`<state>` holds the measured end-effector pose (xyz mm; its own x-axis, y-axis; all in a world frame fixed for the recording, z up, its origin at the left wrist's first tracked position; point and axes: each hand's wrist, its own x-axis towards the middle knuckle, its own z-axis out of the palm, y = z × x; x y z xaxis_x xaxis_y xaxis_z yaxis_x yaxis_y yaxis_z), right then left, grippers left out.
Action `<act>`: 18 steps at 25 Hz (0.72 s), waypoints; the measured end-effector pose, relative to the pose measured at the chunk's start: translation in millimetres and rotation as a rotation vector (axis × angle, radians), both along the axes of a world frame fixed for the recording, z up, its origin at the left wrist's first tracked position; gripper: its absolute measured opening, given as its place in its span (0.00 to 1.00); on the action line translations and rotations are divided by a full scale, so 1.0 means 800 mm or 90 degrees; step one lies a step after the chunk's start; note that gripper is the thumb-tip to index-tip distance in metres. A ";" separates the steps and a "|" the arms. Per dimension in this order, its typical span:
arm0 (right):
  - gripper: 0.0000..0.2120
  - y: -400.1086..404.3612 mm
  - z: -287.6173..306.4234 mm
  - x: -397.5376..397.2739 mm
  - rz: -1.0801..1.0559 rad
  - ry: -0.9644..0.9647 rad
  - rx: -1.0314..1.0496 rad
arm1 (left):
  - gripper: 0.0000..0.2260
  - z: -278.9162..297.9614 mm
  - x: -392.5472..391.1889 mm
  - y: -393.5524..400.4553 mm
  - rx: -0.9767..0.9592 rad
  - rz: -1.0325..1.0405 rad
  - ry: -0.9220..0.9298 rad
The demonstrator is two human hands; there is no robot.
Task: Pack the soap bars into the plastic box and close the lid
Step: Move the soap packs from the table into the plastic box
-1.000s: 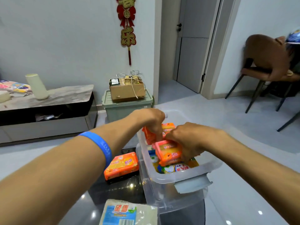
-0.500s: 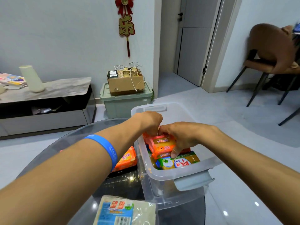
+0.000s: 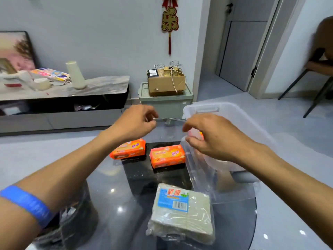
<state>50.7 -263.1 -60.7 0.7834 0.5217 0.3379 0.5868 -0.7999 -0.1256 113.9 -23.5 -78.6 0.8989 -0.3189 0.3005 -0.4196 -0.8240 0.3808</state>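
The clear plastic box [image 3: 232,114] stands at the right edge of the round glass table, and my right arm hides most of its inside. A sliver of orange soap [image 3: 201,135] shows inside it. Two orange soap bars [image 3: 128,149] [image 3: 167,156] lie side by side on the table left of the box. A pale soap pack with a blue label [image 3: 180,212] lies nearer to me in clear wrap. My left hand [image 3: 137,122] hovers above the left orange bar, loosely curled and holding nothing. My right hand [image 3: 209,137] hangs over the box's left rim, also holding nothing.
The glass table [image 3: 115,201] has a dark base under it. Beyond it stand a low TV cabinet [image 3: 63,105] and a green bin [image 3: 165,103] with a cardboard box [image 3: 166,81] on top. A chair [image 3: 320,69] stands at the far right.
Both hands have come up out of the box and let go of the orange bars they were pressing in. The view has swung down and left, showing two orange bars on the table.
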 end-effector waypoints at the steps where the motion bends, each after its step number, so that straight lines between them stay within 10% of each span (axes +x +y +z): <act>1: 0.13 0.030 0.001 -0.004 0.038 -0.003 -0.051 | 0.18 -0.019 0.003 0.025 0.093 0.053 0.099; 7: 0.20 0.163 -0.089 0.044 -0.116 0.185 -0.378 | 0.25 -0.109 0.041 0.093 0.341 0.095 0.254; 18: 0.25 0.154 -0.117 0.059 -0.134 0.229 -0.266 | 0.18 -0.123 0.040 0.114 0.214 0.197 0.308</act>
